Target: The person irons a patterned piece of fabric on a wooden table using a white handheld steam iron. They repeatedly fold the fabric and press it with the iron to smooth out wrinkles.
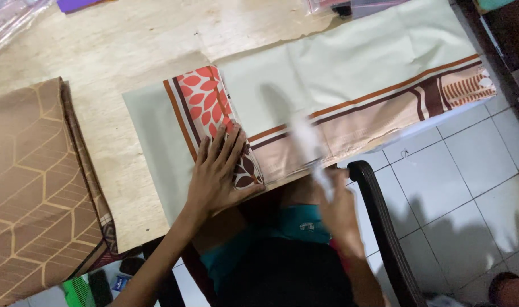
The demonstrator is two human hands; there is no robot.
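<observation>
Head view: left hand (216,173) flat, fingers spread, pinning the cloth (339,74) at mid-frame; right hand (336,207) grips something blurred, can't tell what. Cloth overhanging the surface (117,45) edge could slide off.

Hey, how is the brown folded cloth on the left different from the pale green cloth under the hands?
The brown folded cloth is covered with a gold geometric line pattern; the pale green cloth is plain with an orange leaf panel and brown stripes along its border. The brown one lies stacked and untouched; the green one is spread long across the wooden table, pressed flat by the left hand, with the blurred right hand at its edge. Both rest on the table.
</observation>
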